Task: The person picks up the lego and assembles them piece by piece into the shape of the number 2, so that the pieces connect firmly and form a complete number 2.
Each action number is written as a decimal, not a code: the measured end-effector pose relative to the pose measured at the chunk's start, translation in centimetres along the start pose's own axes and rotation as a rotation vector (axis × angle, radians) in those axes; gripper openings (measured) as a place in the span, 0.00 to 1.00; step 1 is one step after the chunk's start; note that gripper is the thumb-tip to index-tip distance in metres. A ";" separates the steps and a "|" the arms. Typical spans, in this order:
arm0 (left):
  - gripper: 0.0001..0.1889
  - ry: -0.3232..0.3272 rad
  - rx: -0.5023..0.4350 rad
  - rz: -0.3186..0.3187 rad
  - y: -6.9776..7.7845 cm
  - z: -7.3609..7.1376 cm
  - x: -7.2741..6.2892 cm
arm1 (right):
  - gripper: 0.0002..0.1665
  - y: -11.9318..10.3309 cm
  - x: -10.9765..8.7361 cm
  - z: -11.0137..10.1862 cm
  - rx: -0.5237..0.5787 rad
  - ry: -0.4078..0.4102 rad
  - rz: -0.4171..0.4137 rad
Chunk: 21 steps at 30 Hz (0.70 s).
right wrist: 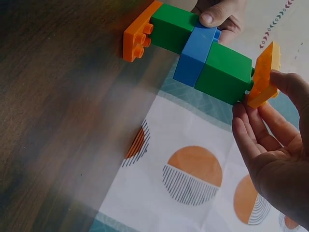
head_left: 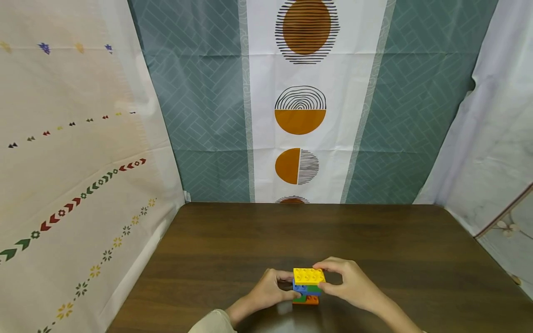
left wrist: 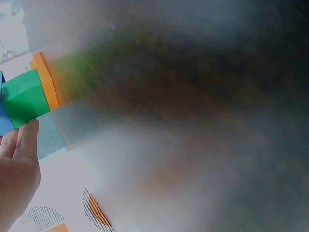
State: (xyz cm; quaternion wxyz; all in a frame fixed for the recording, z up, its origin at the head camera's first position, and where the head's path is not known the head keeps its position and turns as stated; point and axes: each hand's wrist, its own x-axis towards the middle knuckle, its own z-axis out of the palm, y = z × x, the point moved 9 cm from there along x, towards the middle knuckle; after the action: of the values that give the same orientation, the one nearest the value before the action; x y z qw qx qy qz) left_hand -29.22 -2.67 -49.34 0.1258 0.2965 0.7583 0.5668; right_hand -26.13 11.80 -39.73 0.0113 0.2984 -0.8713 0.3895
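Note:
Near the table's front edge stands a stack of toy bricks. Its base is a flat orange brick [right wrist: 135,36], followed by a green brick [right wrist: 169,26], a long blue brick [right wrist: 193,58] laid across, and another green brick [right wrist: 224,70]. My left hand [head_left: 266,290] grips the stack around the blue and lower green bricks, thumb on the near side. My right hand [head_left: 354,286] pinches a yellow brick [head_left: 309,276] between thumb and fingers. In the right wrist view this brick sits tilted at the upper green brick's studs, with a small gap on one side. Blur covers most of the left wrist view.
The dark wooden table [head_left: 233,236] extends behind and to both sides of the hands. A patterned cloth [head_left: 200,115] hangs along its back edge. Pale cloths hang at the left [head_left: 83,185] and right [head_left: 487,152].

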 end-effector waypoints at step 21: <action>0.19 -0.008 0.020 0.000 0.2 0.1 0.0 | 0.21 0.4 0.0 0.3 -0.065 0.049 -0.010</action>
State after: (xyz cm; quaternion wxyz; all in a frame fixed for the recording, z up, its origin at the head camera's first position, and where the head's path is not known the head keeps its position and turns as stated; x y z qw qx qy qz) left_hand -29.16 -2.57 -49.20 0.1260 0.3001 0.7634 0.5579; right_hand -26.31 11.81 -40.21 0.0442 0.2927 -0.8815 0.3678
